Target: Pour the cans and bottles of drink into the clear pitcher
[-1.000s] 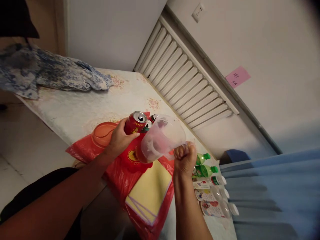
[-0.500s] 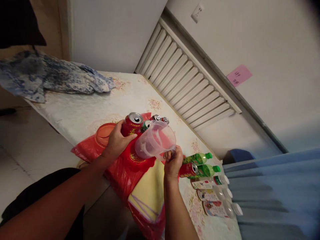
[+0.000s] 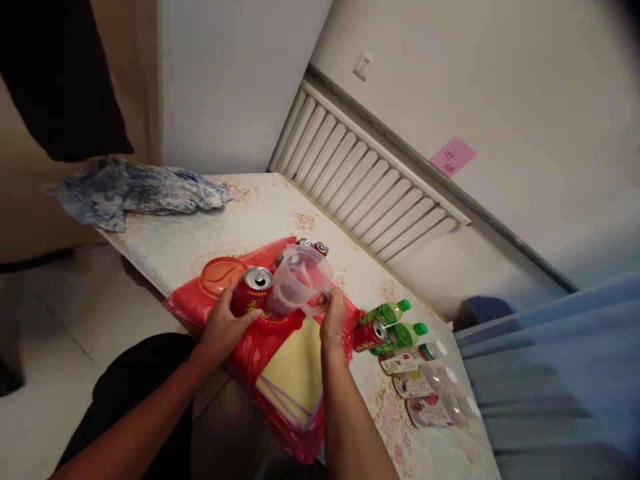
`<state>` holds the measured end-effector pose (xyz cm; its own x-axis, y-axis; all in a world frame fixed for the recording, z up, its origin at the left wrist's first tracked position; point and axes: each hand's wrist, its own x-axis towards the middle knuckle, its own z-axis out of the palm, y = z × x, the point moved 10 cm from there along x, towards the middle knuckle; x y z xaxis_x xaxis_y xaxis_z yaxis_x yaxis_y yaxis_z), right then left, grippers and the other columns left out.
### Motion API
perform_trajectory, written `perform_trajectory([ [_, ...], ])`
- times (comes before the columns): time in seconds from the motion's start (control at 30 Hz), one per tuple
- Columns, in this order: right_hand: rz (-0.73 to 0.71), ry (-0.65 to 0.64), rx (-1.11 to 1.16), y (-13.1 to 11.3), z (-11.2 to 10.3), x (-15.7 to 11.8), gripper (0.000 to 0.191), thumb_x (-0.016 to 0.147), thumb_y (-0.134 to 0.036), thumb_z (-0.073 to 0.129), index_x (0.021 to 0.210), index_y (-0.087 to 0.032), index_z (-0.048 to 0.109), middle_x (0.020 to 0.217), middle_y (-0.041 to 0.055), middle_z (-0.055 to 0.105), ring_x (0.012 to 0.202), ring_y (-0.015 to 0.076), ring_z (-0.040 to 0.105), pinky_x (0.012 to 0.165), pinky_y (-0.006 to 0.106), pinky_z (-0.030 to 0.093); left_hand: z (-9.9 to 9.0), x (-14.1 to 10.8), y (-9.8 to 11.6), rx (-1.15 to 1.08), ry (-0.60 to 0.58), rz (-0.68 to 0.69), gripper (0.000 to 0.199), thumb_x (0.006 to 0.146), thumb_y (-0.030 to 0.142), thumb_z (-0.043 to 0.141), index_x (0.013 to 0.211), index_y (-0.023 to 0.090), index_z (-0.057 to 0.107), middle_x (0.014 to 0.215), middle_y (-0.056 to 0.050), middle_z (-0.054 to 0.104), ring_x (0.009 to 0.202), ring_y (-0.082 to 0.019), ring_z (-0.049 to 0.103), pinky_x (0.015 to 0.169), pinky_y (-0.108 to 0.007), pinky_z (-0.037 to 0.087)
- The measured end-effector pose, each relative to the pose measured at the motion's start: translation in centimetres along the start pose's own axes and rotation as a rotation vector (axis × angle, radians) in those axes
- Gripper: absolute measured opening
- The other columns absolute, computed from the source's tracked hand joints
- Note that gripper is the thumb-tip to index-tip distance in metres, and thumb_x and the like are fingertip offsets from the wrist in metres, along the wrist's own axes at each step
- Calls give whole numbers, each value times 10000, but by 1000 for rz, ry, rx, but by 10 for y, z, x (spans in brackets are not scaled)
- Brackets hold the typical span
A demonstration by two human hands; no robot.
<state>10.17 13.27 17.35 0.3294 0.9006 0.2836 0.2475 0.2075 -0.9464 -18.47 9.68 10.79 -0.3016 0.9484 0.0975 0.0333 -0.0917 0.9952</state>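
Note:
My left hand (image 3: pixel 227 323) is wrapped round a red drink can (image 3: pixel 251 293), its opened top facing up. In my right hand (image 3: pixel 333 319) is the handle of a clear plastic measuring jug (image 3: pixel 290 287), tilted with its mouth up and to the right. Can and jug are side by side over a red plastic bag (image 3: pixel 250 353). A round orange-red container (image 3: pixel 219 275) sits on the bag left of the can. Behind the jug stand several more cans (image 3: pixel 321 249), partly hidden. A folded yellow cloth (image 3: pixel 293 370) lies on the bag nearer me.
Green-capped bottles (image 3: pixel 400 339), another red can (image 3: pixel 369 335) and clear labelled bottles (image 3: pixel 430 403) lie on the table's right side. A blue patterned cloth (image 3: pixel 165 190) lies at the far left. A radiator (image 3: pixel 360 160) and a blue curtain (image 3: pixel 545 387) border the table.
Both hands have come a little lower and nearer me with the can and jug. The jug has shifted slightly left. My view has turned a little; both grips stay the same.

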Motion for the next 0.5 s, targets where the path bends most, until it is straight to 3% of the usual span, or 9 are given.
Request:
perform_trajectory([
  [0.1, 4, 98, -16, -7, -25, -13, 418, 884, -557, 509, 1041, -199, 654, 1022, 74, 701, 941, 218, 636, 796, 328, 499, 9, -24, 2, -6, -65, -18, 745, 676, 422, 767, 1344, 214, 511, 1380, -132, 624, 1300, -355, 577, 1125, -535, 441],
  [0.2, 67, 171, -42, -3, -51, -43, 508, 799, -498, 671, 1210, -202, 636, 1050, 85, 717, 987, 243, 662, 856, 362, 531, 22, -45, 2, -10, -120, -40, 738, 665, 426, 773, 1328, 226, 520, 1360, -122, 644, 1291, -364, 588, 1112, -546, 455],
  [0.27, 108, 97, -25, 4, -54, -68, 519, 740, -413, 747, 1210, -212, 654, 1016, 74, 732, 951, 247, 683, 859, 379, 556, 37, -57, 1, -13, -192, -47, 739, 665, 429, 775, 1327, 219, 520, 1350, -125, 654, 1288, -366, 592, 1103, -547, 465],
  [0.33, 144, -30, 25, 11, -49, -93, 577, 684, -330, 801, 1232, -216, 662, 1082, 87, 739, 994, 267, 699, 840, 386, 581, 58, -71, -1, -29, -291, -50, 752, 668, 429, 776, 1337, 211, 509, 1348, -132, 656, 1279, -362, 602, 1090, -543, 480],
  [0.5, 193, -205, 150, 10, -46, -136, 721, 608, -199, 815, 1306, -207, 634, 1268, 86, 707, 1150, 289, 679, 893, 379, 605, 112, -107, -3, -87, -487, -4, 759, 631, 413, 805, 1302, 179, 539, 1316, -148, 671, 1237, -361, 629, 1081, -521, 488],
])
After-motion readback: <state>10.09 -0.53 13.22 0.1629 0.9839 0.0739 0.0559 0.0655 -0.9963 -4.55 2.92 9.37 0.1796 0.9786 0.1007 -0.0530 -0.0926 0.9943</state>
